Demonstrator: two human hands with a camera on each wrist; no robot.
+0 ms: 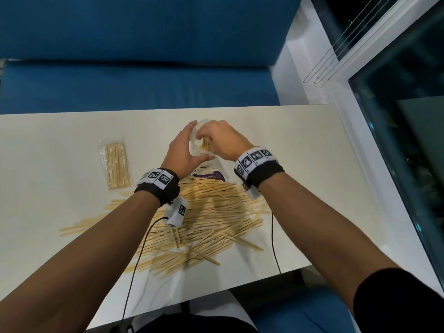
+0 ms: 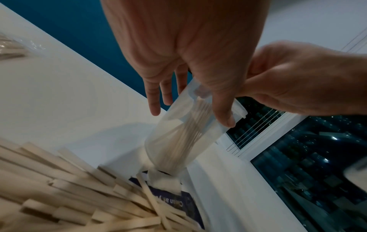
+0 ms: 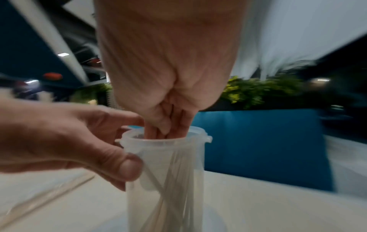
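While the left hand [image 1: 183,152] is steadying the jar [image 2: 178,133], curling thumb and fingers [image 2: 155,100] round its upper wall just under the rim, the right hand [image 1: 222,138] is dipping into the mouth from above. Its fingertips are bunching tight below the rim and pinching the tops of a small bundle of sticks [image 2: 190,125], which are fanning out beneath them towards the jar's floor. The jar is leaning a little into the left palm, with its base down by the table [image 1: 300,152]. I cannot tell whether it is actually resting there.

Progress, as I am judging it, is looking early. Only that one thin bundle is sitting inside the jar, and there is plenty of room around it. A big loose pile [image 1: 204,212] is lying back behind both hands, under the wrists, waiting its turn. A sealed packet [image 1: 115,162] is lying well out past the left hand's knuckles, unopened. So one handful is going in now, and nearly everything else is waiting to be gathered and loaded.
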